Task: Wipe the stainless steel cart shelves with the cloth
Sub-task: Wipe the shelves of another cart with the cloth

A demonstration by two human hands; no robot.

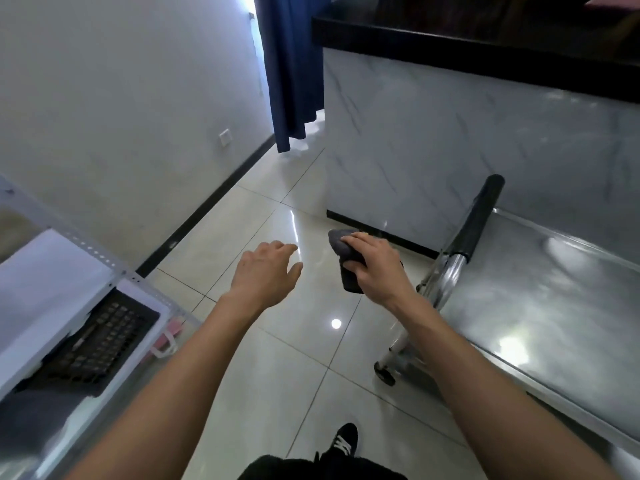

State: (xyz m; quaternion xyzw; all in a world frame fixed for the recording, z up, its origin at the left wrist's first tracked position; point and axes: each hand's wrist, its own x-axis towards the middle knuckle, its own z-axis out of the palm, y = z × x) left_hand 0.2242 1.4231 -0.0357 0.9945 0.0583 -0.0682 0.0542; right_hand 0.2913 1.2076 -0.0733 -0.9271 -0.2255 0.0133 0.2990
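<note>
The stainless steel cart (540, 306) stands at the right, its shiny top shelf running toward the lower right corner. Its black foam handle (479, 220) slants up at the cart's left end. My right hand (374, 268) grips a dark grey cloth (341, 242) in the air over the floor, just left of the handle. My left hand (268, 271) hovers beside it with fingers loosely spread, holding nothing. The cart's lower shelves are hidden under the top shelf.
A marble-look counter (450, 150) with a black top stands behind the cart. A white metal rack (86, 247) holding a black keyboard (100, 344) is at the left. A blue curtain (291, 71) hangs at the back. Glossy floor tiles (277, 358) lie between them.
</note>
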